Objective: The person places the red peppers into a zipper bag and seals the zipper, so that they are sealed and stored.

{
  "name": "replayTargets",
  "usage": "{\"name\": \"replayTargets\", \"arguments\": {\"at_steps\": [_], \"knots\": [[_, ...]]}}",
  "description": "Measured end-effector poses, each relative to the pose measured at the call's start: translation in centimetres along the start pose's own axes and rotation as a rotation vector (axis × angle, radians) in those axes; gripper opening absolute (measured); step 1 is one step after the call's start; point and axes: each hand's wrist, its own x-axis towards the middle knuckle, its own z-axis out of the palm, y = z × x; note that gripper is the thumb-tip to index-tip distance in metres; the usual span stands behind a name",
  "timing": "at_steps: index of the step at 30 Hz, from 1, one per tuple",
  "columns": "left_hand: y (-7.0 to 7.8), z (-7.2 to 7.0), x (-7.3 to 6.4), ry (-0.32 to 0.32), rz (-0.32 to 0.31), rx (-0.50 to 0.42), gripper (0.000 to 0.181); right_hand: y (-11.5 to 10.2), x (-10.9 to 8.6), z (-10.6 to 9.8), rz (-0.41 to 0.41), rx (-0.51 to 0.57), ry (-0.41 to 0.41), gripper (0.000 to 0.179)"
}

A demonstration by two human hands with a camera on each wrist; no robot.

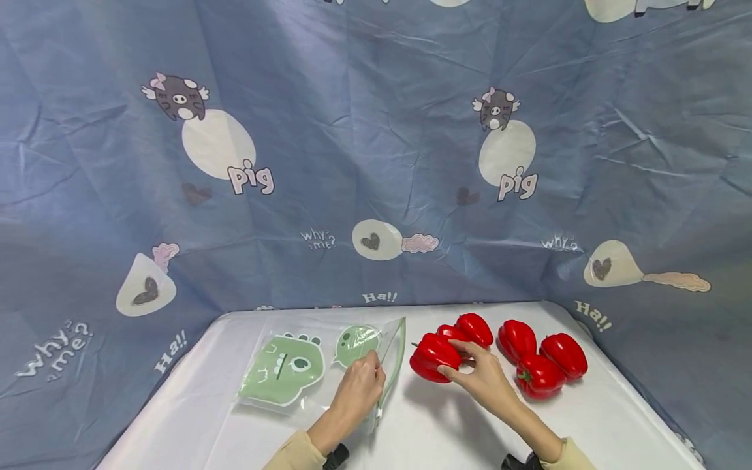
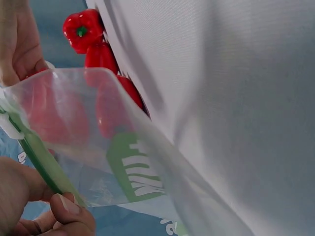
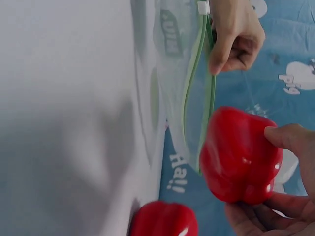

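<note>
A clear zip bag (image 1: 282, 372) printed with green cartoon creatures lies on the table's left side. Its green zip edge (image 3: 188, 98) is parted, with a white slider (image 3: 203, 7) at one end. My left hand (image 1: 360, 386) pinches that edge between thumb and fingers, lifting one side of the mouth. In my right hand (image 1: 487, 385), thumb and fingertips grip a red bell pepper (image 1: 433, 357) above the table. The pepper (image 3: 241, 157) hangs just right of the bag's mouth in the head view, and its far side is hidden in the right wrist view.
Several more red bell peppers (image 1: 540, 376) lie in two groups at the right of the white table (image 1: 423, 431). Behind the table hangs a blue curtain (image 1: 376, 150) printed with pigs and words.
</note>
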Motion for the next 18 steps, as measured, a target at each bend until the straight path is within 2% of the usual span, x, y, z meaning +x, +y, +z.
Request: {"name": "replayTargets", "arguments": {"at_steps": [9, 15, 18], "knots": [[0.1, 0.1, -0.1, -0.011, 0.007, -0.002, 0.016, -1.4, 0.3, 2.1, -0.072, 0.046, -0.038, 0.057], [0.3, 0.0, -0.1, -0.004, 0.018, -0.005, 0.016, -1.1, 0.1, 3.1, -0.087, 0.057, -0.09, 0.057], [0.3, 0.0, -0.2, 0.005, 0.032, -0.006, 0.017, -0.7, 0.0, 3.5, -0.121, 0.048, -0.116, 0.055]]}}
